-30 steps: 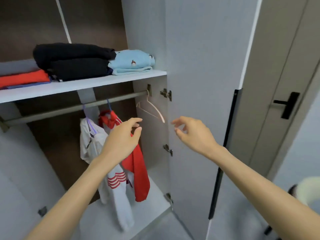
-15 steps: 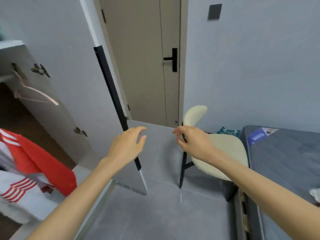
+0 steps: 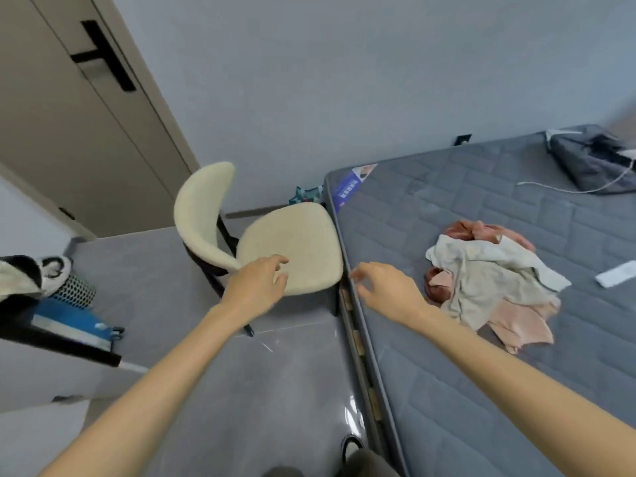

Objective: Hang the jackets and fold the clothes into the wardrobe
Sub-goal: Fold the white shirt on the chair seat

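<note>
While the left hand (image 3: pixel 256 290) and right hand (image 3: pixel 385 291) hover empty by the mattress (image 3: pixel 447 390) edge, fingers (image 3: pixel 279 260) loosely apart, the crumpled clothes (image 3: pixel 488 280) lie mid-mattress, so best lift only the top garment.

**Soft cloth on the bed, shine on the floor**

Here's the mattress (image 3: pixel 464 390): quilted grey cloth, matt, stitched in a brick pattern. On it, the pile of clothes (image 3: pixel 488 277) is all limp, crumpled fabric. There's a cream piece that looks like thin cotton, with pale pink pieces under it and a darker pink one with a plush, velvety nap. The chair (image 3: pixel 292 242) wears cream, nubbly, matt upholstery. The floor tiles (image 3: pixel 292 390) are grey and glossy, throwing back light beside the bed. The door (image 3: pixel 69 132) is smooth, matt beige, and its handle (image 3: pixel 103 56) is matt black.
</note>
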The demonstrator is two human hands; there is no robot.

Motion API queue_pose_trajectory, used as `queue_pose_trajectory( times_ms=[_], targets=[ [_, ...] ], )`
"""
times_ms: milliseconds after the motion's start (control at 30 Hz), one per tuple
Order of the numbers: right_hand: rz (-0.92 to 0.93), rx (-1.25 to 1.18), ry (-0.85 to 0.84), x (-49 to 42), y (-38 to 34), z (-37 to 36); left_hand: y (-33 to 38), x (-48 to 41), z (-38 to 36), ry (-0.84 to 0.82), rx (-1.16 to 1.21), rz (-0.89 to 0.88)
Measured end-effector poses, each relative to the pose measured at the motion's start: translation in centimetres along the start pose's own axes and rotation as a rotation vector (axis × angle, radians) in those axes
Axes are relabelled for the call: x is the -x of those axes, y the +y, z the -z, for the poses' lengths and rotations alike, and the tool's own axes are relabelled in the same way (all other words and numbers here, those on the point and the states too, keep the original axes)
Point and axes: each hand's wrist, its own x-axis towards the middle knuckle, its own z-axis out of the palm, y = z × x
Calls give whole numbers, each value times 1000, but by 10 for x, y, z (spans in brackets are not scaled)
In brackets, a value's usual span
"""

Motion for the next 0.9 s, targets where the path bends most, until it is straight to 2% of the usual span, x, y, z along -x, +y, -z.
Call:
queue_pose_trajectory(
  times_ms=[233,567,767,900],
  targets=[
    [-358,-153,-8,27,125,-4,81,-83,-74,-183,-27,-170],
    [-862,-396,65,35,257,-58,165,-196,-200,-463,6,-368],
    [-1145,-539,84,22,318,-99,187,-242,-283,-660,61,-402],
    [-1290,-617,125,15,353,-132,191,-254,-346,-822,153,-304]
  ],
)
